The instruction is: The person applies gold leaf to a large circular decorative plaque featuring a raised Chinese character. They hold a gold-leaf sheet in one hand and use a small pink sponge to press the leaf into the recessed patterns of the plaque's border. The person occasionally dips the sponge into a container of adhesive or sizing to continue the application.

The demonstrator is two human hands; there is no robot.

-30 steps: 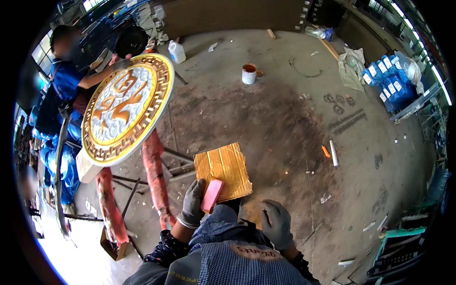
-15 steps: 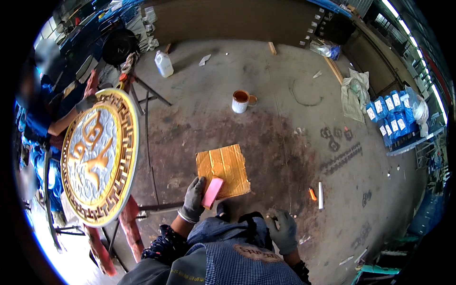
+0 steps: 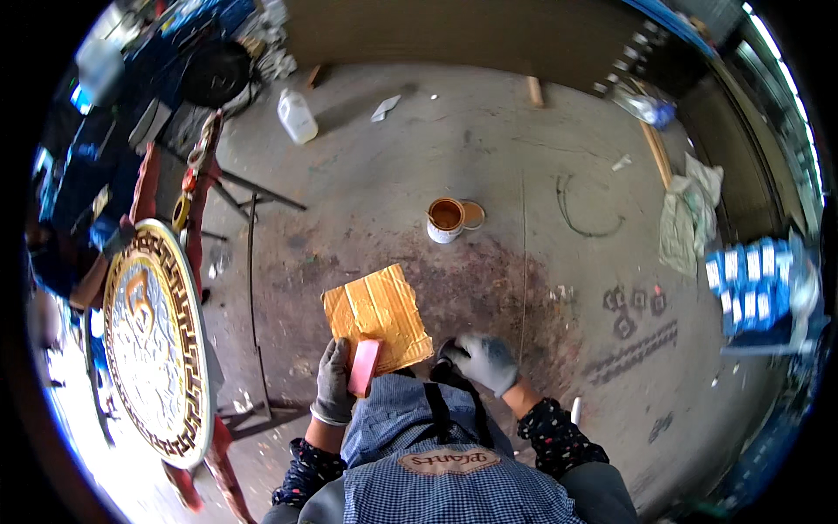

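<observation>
The left hand (image 3: 332, 384), in a grey glove, is clamped on a square of cardboard (image 3: 384, 310) at its near left corner, with a pink block (image 3: 364, 368) gripped along with it, against the face of the sheet. The cardboard reaches out ahead of the left hand, its upper face coated in a golden, wet-looking layer. The right hand (image 3: 484, 362) is to the right of the sheet, apart from it; nothing shows in its grasp, but blur hides whether its fingers are spread or curled together.

The step in hand looks like carrying the coated sheet and the block together in one grip. Moving them seems to call for a steady left hand, the coated face up, and the right hand and apron (image 3: 454, 485) clear of the coating.

Well ahead of both hands, an open can (image 3: 445, 220) of brown stuff stands on the floor, a round brown lid (image 3: 474, 215) just beside it. Left of the left hand, a round carved panel (image 3: 157, 345) leans steeply, with a co-worker's hand (image 3: 122, 236) near its top edge. Between left hand and panel, a dark metal stand (image 3: 251, 288) could catch a foot. Farther ahead to the left is a pale jug (image 3: 297, 118); far right of the right hand, blue packs (image 3: 751, 284).
</observation>
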